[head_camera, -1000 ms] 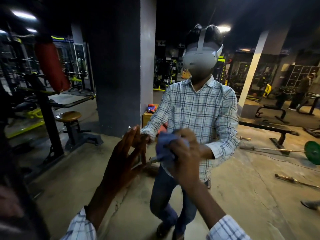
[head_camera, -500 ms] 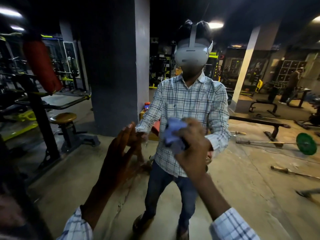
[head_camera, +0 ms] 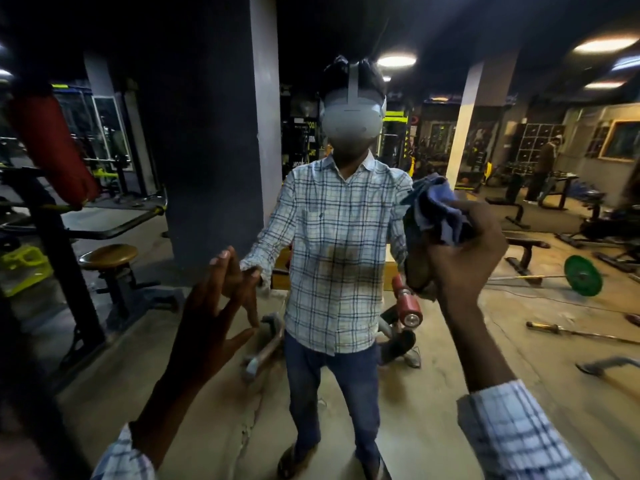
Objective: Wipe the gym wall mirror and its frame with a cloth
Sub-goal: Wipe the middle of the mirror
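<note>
From the head camera, the right hand (head_camera: 464,247) grips a bunched blue cloth (head_camera: 438,211), fingers closed around its lower folds, and holds it up against the mirror (head_camera: 450,358) that fills the view. The left hand (head_camera: 211,327) rests on the glass with fingers spread, holding nothing. The cloth looks soft, light and limp; a full-fist hold on the wad probably suits it best. The glass is likely hard, slick and breakable. No containers are visible.
</note>
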`<control>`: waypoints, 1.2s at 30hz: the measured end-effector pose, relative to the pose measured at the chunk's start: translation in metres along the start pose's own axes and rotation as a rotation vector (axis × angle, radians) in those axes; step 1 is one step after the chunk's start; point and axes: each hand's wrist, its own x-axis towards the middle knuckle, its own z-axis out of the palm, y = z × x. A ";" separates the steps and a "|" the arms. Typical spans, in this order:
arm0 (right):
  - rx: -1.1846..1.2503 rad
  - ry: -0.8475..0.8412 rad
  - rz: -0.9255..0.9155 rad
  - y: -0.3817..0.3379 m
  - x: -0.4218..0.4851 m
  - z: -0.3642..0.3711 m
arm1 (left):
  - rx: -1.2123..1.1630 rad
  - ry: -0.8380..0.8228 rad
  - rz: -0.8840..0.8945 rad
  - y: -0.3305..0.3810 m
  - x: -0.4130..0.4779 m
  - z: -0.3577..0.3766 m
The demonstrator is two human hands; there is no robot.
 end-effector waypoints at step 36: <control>0.038 -0.524 0.001 -0.046 -0.220 0.093 | -0.068 -0.004 0.074 -0.023 0.000 -0.003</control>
